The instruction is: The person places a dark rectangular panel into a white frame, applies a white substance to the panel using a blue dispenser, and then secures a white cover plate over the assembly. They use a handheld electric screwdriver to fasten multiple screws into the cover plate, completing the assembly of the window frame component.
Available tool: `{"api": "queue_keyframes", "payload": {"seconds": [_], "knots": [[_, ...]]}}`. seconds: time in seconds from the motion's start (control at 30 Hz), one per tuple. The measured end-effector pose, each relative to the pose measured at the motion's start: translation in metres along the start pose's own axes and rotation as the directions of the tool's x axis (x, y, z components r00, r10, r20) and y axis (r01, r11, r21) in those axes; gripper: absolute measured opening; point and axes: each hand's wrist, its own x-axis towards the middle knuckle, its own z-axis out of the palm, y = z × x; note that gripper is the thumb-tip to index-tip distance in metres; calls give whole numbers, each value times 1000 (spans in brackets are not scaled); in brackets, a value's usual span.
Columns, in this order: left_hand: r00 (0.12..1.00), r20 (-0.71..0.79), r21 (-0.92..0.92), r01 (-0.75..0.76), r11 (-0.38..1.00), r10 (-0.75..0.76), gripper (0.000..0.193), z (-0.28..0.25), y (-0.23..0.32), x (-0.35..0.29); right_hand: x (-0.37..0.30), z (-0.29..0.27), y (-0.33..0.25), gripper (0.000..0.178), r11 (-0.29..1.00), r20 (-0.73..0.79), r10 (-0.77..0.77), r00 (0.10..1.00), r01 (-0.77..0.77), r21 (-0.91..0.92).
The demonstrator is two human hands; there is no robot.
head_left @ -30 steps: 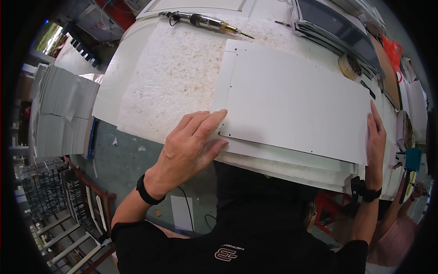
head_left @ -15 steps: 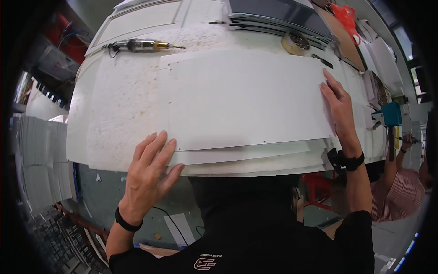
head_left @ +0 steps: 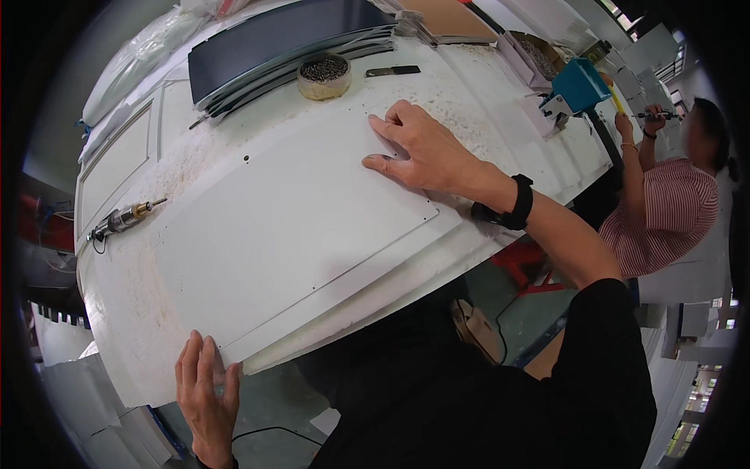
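A flat white rectangular panel (head_left: 305,227) with small dark holes along its edges lies on the worktable in front of me. At its near left corner, my left hand (head_left: 205,383) is open, fingertips by the edge and thumb apart from the fingers. My right hand (head_left: 430,148) rests at the panel's right end, index finger bent and thumb spread apart on the surface. Its other fingers are partly hidden under the hand. Below the panel, the edge of another white sheet (head_left: 351,293) shows along the near side.
A pen-shaped power screwdriver (head_left: 125,219) lies at the left. Behind the panel are a tub of screws (head_left: 324,74), a dark blade-like strip (head_left: 393,70) and stacked dark panels (head_left: 289,43). A teal tool (head_left: 580,86) stands right, near a person in a striped shirt (head_left: 664,203).
The view has swung to the right, so the table appears tilted. My right hand has shifted along the panel's right end, its fingers more bent. The left hand stays at the near left corner.
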Motion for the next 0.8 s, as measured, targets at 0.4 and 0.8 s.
{"api": "queue_keyframes", "payload": {"seconds": [0.4,0.8], "knots": [[781,225,-3,-597,802,582,86,-5,123,230,13,-23,-6,64,988,144,-32,989,53,-147],[762,260,-26,-608,794,593,110,46,136,280,-2,-46,15,94,996,333,-90,939,93,6]]}}
